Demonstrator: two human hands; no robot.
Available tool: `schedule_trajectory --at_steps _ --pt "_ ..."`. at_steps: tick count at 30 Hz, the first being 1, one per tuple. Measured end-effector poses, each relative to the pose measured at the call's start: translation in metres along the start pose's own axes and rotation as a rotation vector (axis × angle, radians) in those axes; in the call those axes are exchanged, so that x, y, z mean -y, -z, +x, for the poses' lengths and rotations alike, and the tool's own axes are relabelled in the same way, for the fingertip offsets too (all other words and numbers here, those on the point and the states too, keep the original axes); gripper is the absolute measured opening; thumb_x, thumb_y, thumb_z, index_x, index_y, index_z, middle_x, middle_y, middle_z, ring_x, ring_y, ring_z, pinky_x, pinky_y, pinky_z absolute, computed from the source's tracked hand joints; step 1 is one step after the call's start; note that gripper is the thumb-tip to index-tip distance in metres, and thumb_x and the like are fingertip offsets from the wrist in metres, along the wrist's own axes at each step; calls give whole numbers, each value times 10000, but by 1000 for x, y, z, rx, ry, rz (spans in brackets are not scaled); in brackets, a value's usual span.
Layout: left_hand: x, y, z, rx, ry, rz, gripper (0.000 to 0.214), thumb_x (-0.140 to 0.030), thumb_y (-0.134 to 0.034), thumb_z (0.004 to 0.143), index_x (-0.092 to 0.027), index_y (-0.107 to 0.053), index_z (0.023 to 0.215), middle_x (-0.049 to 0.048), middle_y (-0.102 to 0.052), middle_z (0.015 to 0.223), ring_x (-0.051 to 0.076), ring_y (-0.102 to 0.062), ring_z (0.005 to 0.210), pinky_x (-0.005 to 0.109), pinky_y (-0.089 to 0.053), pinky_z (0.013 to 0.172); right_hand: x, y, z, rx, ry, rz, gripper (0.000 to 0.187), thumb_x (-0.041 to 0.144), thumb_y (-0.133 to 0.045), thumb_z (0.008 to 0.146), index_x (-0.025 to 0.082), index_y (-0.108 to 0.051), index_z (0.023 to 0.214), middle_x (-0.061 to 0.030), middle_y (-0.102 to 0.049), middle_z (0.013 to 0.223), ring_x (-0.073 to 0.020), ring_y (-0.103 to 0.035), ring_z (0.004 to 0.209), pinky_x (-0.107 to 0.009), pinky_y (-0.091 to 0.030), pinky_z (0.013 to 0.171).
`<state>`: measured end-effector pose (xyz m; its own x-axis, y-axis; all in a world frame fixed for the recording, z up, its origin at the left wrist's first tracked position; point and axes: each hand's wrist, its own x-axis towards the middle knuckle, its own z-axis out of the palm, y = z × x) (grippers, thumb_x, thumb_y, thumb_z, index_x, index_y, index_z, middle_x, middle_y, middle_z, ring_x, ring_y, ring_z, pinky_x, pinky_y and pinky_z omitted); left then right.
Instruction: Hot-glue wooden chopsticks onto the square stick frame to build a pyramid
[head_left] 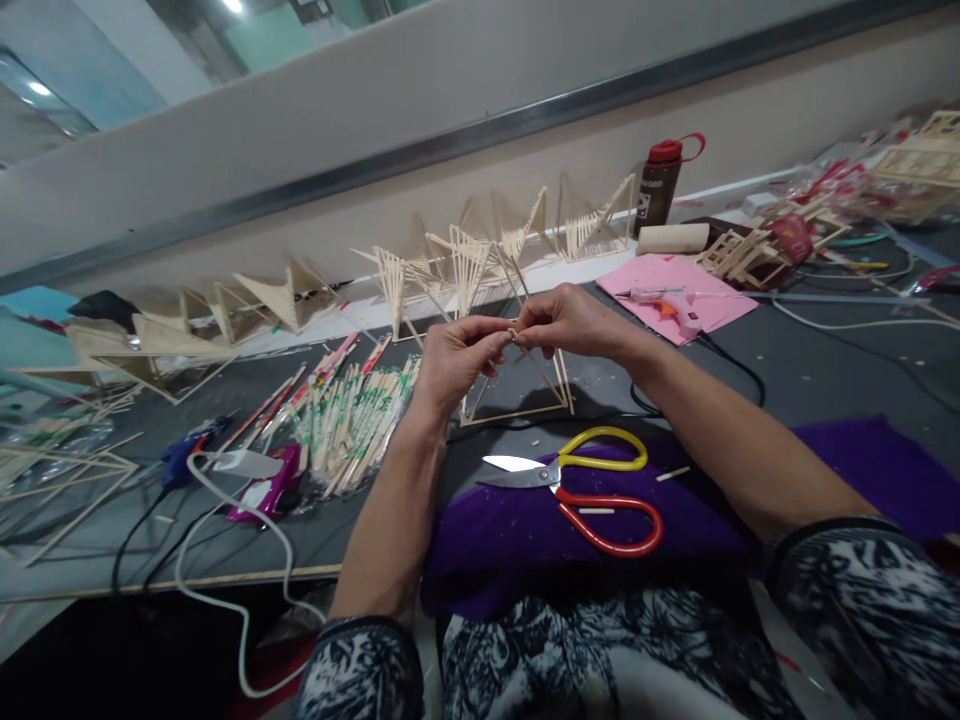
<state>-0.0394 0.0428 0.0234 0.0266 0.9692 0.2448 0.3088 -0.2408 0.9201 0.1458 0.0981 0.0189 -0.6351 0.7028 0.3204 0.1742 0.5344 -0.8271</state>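
A small frame of thin wooden sticks [517, 414] stands on the dark table in front of me. My left hand [459, 362] pinches its upper part between thumb and fingertips. From the other side my right hand [571, 320] is closed at the same spot, the fingertips of both hands almost touching. The fingers hide the exact joint. Nearer to me, scissors [553, 474] with one yellow and one red handle lie spread on a purple cloth [480, 540]. Bits of cut stick [673, 474] are scattered around them.
Finished stick models [390, 290] line the wall. Wrapped chopsticks [360, 425] lie left, near a blue glue gun [184, 455], a pink power strip [274, 485] and a looping white cable [289, 560]. A pink glue gun [679, 308] rests on pink paper [645, 272], before a bottle [658, 190].
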Motion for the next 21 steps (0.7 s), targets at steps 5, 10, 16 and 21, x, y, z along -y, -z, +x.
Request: schedule_trajectory --at_steps 5,10,16,21 --pt "-1 0 -1 9 -18 10 224 -288 -734 706 -143 -772 874 21 -661 629 85 -556 521 185 -456 442 3 0 -2 1 -7 10 166 277 -655 790 125 -688 733 -13 -655 636 -83 -575 509 -218 -419 501" --pt "0 1 -1 22 -28 16 228 -291 -723 725 -140 -769 888 11 -645 623 82 -546 515 187 -455 446 4 0 -2 -3 -11 2 161 275 -663 782 123 -688 738 2 -642 609 -78 -566 490 -208 -405 485" --pt "0 1 0 36 -21 23 224 -294 -720 717 -151 -762 885 5 -639 617 81 -539 494 193 -454 447 4 0 -1 -10 -33 -40 168 286 -676 779 120 -699 762 -12 -656 630 -79 -570 492 -207 -403 478" --pt "-1 3 2 51 -4 28 223 -296 -720 714 -159 -761 884 4 -640 607 85 -549 498 192 -466 450 2 1 -1 7 -29 -27 153 273 -668 781 125 -707 772 -8 -660 631 -78 -571 485 -205 -404 474"
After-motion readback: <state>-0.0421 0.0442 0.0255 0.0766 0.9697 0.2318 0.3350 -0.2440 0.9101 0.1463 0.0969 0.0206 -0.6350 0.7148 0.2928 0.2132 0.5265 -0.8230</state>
